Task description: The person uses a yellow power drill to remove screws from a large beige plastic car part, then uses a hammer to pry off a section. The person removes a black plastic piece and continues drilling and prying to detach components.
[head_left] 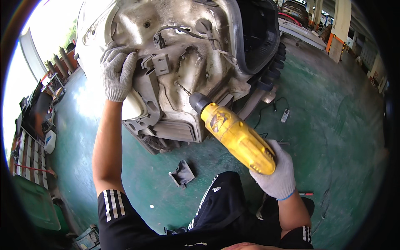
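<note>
In front of me is the dirty, stripped bare-metal end of a car body (187, 100). My right hand (276, 175), in a white knit glove, is closed around the handle of a yellow power drill (237, 137) with a black chuck. A thin drill bit (183, 88) points up and left, its tip at the metal; whether it has gone in, I cannot tell. My left hand (118, 73), also gloved, has its fingers bent over the body's left edge, beside a grey plastic bracket (161, 63). The right fingers are mostly hidden behind the drill.
A dark plastic piece (182, 173) lies on the green floor (333, 137) below the car. To the right are a power strip (285, 116) and cable. A wooden pallet (31, 156) and a green bin (35, 204) stand left. A dark wiring connector (158, 40) hangs on the metal.
</note>
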`<state>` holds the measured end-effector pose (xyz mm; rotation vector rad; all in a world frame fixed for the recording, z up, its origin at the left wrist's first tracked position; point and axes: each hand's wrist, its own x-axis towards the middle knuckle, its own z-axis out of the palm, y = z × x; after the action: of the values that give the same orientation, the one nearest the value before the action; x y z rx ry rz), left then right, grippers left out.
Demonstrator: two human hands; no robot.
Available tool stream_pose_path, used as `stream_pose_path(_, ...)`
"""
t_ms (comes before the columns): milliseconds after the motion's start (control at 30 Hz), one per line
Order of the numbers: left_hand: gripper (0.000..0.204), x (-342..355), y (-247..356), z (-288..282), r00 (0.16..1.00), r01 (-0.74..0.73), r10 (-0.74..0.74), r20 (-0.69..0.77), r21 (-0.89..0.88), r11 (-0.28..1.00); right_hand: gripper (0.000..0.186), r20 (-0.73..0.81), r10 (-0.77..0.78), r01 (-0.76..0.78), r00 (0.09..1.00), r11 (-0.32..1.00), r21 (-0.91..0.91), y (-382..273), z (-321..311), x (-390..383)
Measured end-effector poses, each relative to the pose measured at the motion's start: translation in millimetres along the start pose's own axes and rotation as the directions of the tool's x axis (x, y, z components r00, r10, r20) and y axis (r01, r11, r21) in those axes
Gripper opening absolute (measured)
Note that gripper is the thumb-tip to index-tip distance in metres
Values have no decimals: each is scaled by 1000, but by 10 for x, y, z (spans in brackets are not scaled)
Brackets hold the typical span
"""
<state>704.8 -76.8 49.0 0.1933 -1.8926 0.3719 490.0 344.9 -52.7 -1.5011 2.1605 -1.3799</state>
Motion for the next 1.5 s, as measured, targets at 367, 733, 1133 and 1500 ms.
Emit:
stream_pose_path(367,19,-19,8,22,1000,26,-26,-18,15,1000,40,147,209,-255,967,758,600,291,142,-1)
stream_pose_path(733,28,-36,57,-7,998,41,-42,53,13,999,37,57,241,-221,969,741,634,476,-369,212)
stream_pose_path(1133,29,-62,23,30,998,36,-38,47,44,998,41,62,275,-251,959,731,634,688,-436,272)
stream_pose_path(1500,30,-73,13,15,996,65,-68,59,41,997,46,57,303,-271,951,734,622,691,-448,283)
